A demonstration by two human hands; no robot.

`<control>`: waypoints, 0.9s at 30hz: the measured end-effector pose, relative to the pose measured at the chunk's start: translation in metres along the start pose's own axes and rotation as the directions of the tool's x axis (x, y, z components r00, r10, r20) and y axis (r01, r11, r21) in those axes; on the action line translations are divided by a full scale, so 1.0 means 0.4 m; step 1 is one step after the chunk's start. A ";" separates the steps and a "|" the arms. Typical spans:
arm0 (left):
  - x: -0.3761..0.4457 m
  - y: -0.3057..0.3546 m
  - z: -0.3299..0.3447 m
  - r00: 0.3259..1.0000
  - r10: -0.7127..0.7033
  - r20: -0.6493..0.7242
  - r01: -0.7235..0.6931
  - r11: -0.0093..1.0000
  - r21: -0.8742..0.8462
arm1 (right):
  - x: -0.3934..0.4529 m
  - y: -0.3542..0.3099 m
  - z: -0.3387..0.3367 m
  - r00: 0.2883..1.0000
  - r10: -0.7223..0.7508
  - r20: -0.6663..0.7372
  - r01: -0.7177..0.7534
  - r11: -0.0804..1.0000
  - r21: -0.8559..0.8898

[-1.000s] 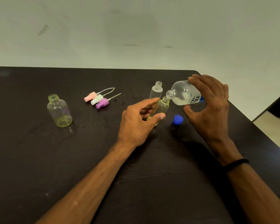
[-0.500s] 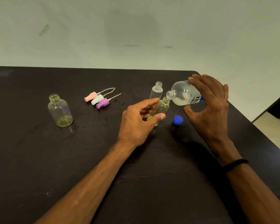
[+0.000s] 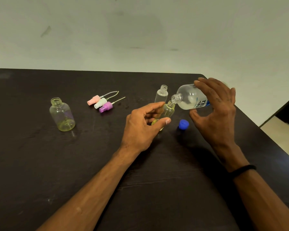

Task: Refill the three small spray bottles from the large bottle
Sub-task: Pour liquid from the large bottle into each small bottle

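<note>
Three small bottles are showing on the table point(image 3: 40, 164), all uncapped. Next to nothing is changing across the last second: the pour is holding its pose, with the large bottle tipped at the same angle and only a slight shift of view. Judgement: filling of the first small bottle is under way and not finished, and two bottles are awaiting their turn.

The right hand point(image 3: 218, 112) is gripping the large bottle point(image 3: 188, 99) round its body, tilted nearly level, neck pointing left and down. Its mouth is sitting just above, possibly touching, the mouth of the yellowish small bottle point(image 3: 168, 111). The left hand point(image 3: 140, 129) is curling thumb and fingers round that small bottle, which is leaning toward the pour, near the table's right middle. Whether liquid is passing at this instant cannot be told.

The held small bottle is looking clear with a yellow tint and a shallow yellowish pool at its base. A clear slim bottle point(image 3: 161, 95) is standing upright just behind it. A wider tinted bottle point(image 3: 62, 114) is standing well apart to the left, seemingly empty. Three spray heads point(image 3: 101, 102), pink, white and purple, are lying together between them. The blue cap point(image 3: 183, 124) is lying near the right hand.
</note>
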State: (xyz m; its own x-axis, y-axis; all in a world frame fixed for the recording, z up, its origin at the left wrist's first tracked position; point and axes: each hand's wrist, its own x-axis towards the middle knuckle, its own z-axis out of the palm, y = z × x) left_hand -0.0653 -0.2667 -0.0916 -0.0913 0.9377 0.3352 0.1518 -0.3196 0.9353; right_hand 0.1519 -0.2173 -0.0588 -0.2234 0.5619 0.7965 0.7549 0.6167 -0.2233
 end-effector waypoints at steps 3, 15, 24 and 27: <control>0.000 0.000 -0.001 1.000 0.003 0.004 -0.003 1.000 0.005 | 0.000 -0.002 0.000 1.000 0.003 0.001 -0.003 1.000 -0.001; 0.000 -0.001 0.001 1.000 0.006 0.003 -0.006 1.000 -0.018 | 0.001 0.002 -0.001 1.000 0.001 -0.001 -0.001 1.000 0.001; 0.002 -0.002 0.000 1.000 -0.001 0.007 0.002 1.000 -0.017 | 0.002 0.000 0.000 1.000 0.001 -0.004 -0.001 1.000 0.003; 0.001 -0.001 0.000 1.000 -0.002 0.007 0.002 1.000 -0.020 | 0.002 0.002 0.000 1.000 -0.004 -0.002 0.004 1.000 0.004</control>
State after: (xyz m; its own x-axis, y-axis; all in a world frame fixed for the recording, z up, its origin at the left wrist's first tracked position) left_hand -0.0655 -0.2660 -0.0918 -0.0843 0.9392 0.3327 0.1324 -0.3204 0.9380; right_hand 0.1523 -0.2163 -0.0584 -0.2252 0.5579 0.7988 0.7512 0.6215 -0.2223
